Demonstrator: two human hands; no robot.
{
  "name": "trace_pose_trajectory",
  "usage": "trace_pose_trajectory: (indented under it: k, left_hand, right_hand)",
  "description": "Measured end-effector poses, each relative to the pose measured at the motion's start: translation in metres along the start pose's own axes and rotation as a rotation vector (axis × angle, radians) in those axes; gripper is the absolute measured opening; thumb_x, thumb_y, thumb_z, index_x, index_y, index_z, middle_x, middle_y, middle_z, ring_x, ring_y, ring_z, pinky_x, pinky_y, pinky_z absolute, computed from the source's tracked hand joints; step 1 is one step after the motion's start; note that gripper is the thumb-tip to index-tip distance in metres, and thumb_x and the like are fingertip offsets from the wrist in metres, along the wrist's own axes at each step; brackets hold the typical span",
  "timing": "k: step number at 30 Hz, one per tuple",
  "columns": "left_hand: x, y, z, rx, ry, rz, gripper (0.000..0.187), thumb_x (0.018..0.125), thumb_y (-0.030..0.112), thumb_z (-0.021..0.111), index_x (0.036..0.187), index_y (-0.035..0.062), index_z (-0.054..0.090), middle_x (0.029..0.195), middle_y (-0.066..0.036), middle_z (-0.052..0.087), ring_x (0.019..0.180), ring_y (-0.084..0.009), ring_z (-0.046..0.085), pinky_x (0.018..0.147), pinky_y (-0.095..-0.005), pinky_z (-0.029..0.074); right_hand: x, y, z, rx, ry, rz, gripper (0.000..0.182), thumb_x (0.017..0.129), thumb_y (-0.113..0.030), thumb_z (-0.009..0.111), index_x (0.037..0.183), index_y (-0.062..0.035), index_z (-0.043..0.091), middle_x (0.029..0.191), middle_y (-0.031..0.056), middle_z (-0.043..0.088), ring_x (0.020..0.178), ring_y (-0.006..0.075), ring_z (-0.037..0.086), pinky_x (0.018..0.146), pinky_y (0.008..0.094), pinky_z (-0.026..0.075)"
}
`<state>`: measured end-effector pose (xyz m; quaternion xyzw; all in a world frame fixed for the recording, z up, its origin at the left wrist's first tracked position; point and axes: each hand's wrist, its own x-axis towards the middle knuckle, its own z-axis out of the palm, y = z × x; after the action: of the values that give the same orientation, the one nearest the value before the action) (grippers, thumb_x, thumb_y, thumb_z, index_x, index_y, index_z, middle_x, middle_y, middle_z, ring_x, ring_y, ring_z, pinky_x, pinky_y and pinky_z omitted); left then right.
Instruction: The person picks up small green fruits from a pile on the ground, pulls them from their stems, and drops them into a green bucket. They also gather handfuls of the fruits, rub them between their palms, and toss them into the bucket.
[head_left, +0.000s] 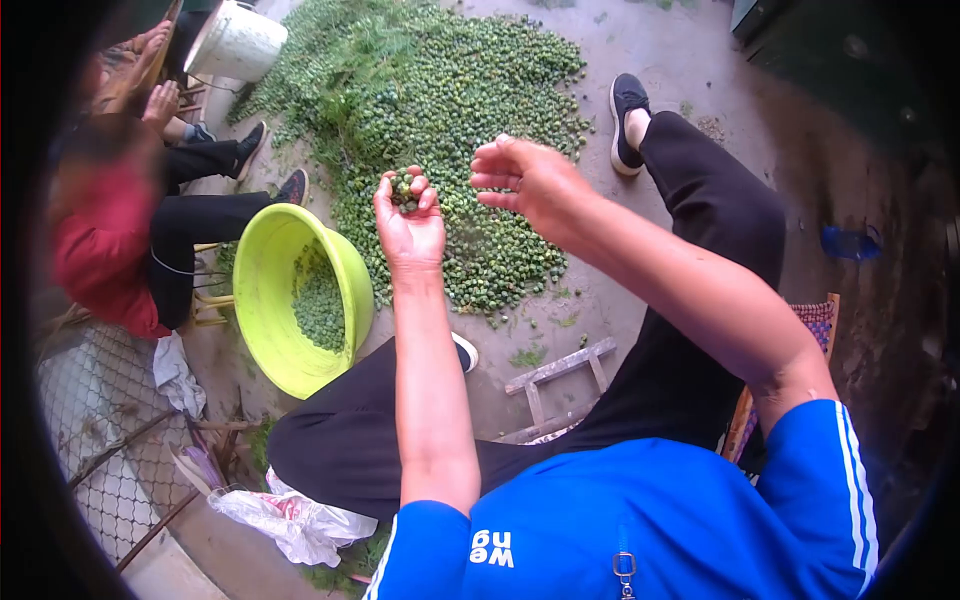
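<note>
My left hand (411,222) is raised palm up, its fingers curled around several small green fruits (404,190). To its right, my right hand (530,180) hangs in the air with its fingers extended and slightly apart, holding nothing. Below both hands a wide pile of small green fruits (480,90) covers the ground, with feathery green sprigs among it. Left of my left forearm, a tilted yellow-green basin (262,300) holds more of the green fruits at its lower side.
A person in a red top (110,240) sits at the left, near another person's hands (160,105). A white bucket (240,45) leans at the upper left. A wooden frame (560,370) lies between my legs; white plastic bags (295,520) are at the lower left.
</note>
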<state>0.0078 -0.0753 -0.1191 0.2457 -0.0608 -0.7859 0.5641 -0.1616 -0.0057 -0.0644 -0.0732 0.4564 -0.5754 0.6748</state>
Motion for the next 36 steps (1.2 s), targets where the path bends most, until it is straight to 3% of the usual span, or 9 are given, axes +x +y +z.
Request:
trace_pose_trajectory:
  k: [6,11,14,23,28,32,33,34,36]
  left_hand:
    - [-0.066,-0.048,0.084,0.486,-0.114,0.37,0.011,0.09,0.016,0.051,0.095,0.0061,0.054,0.105,-0.01,0.059,0.091,-0.0183,0.055,0.085,-0.034,0.045]
    - [-0.077,-0.052,0.108,0.741,-0.199,0.64,0.013,0.092,0.015,0.049,0.096,0.0037,0.054,0.111,-0.014,0.059,0.097,-0.0196,0.056,0.092,-0.0351,0.043]
    - [-0.083,-0.046,0.127,0.59,-0.248,0.62,0.014,0.094,0.015,0.05,0.094,0.0015,0.056,0.104,-0.015,0.062,0.091,-0.0216,0.059,0.092,-0.0351,0.043]
    - [-0.073,-0.024,0.124,0.391,-0.195,0.486,0.017,0.093,0.015,0.053,0.1,0.0016,0.058,0.098,-0.013,0.064,0.099,-0.0236,0.06,0.089,-0.0382,0.049]
    - [-0.069,-0.002,0.133,0.044,-0.199,0.254,0.013,0.093,0.011,0.049,0.094,0.0017,0.058,0.098,-0.011,0.064,0.099,-0.0252,0.061,0.089,-0.0417,0.05]
    - [-0.039,0.03,0.123,-0.153,-0.164,0.324,0.016,0.095,0.013,0.044,0.094,0.0075,0.059,0.093,-0.01,0.066,0.092,-0.026,0.063,0.078,-0.0419,0.05]
    - [-0.057,0.014,0.142,0.13,-0.297,0.265,0.011,0.093,0.009,0.048,0.097,0.0058,0.058,0.09,-0.013,0.066,0.088,-0.0254,0.064,0.079,-0.0413,0.051]
    - [-0.062,-0.011,0.167,0.346,-0.195,0.376,0.017,0.092,0.008,0.048,0.105,0.0052,0.058,0.106,-0.016,0.061,0.102,-0.0283,0.057,0.095,-0.0444,0.044]
    - [-0.094,-0.07,0.214,0.644,-0.481,0.408,0.036,0.089,0.014,0.058,0.124,0.0055,0.051,0.117,-0.018,0.056,0.115,-0.0279,0.05,0.101,-0.0416,0.038]
  right_hand:
    - [-0.001,0.014,0.029,0.567,-0.273,-0.005,0.039,0.095,-0.039,0.044,0.094,-0.003,0.058,0.085,0.0087,0.06,0.09,0.0229,0.054,0.087,0.0403,0.044]
    - [-0.02,0.0,0.048,0.753,-0.262,0.061,0.026,0.093,-0.029,0.049,0.089,-0.0044,0.056,0.094,0.0095,0.056,0.093,0.0229,0.054,0.092,0.0431,0.043]
    - [-0.024,-0.008,0.052,0.799,-0.265,0.071,0.02,0.091,-0.026,0.051,0.086,-0.0071,0.053,0.098,0.0097,0.055,0.1,0.023,0.05,0.094,0.0472,0.039]
    - [-0.019,-0.008,0.051,0.8,-0.357,0.033,0.034,0.096,-0.027,0.036,0.097,-0.0001,0.057,0.099,0.0141,0.057,0.091,0.0233,0.055,0.088,0.0404,0.047]
    - [-0.026,-0.017,0.049,0.773,-0.361,0.067,0.039,0.097,-0.029,0.032,0.103,0.0022,0.054,0.098,0.0161,0.056,0.095,0.0285,0.057,0.084,0.0417,0.051]
    - [-0.026,-0.02,0.054,0.849,-0.378,0.085,0.039,0.097,-0.029,0.031,0.105,0.0034,0.052,0.097,0.018,0.057,0.094,0.0313,0.058,0.085,0.0451,0.052]
    - [-0.023,-0.018,0.055,0.79,-0.368,0.094,0.038,0.097,-0.029,0.031,0.105,0.0017,0.052,0.097,0.0167,0.058,0.096,0.0296,0.059,0.086,0.0435,0.052]
    - [-0.015,-0.012,0.054,0.758,-0.365,0.082,0.034,0.097,-0.027,0.034,0.104,-0.0003,0.054,0.106,0.0158,0.055,0.1,0.0271,0.058,0.083,0.0399,0.053]
    - [-0.018,-0.012,0.056,0.727,-0.514,-0.018,0.035,0.097,-0.031,0.039,0.108,0.0014,0.049,0.107,0.0155,0.054,0.098,0.0244,0.058,0.086,0.0401,0.052]
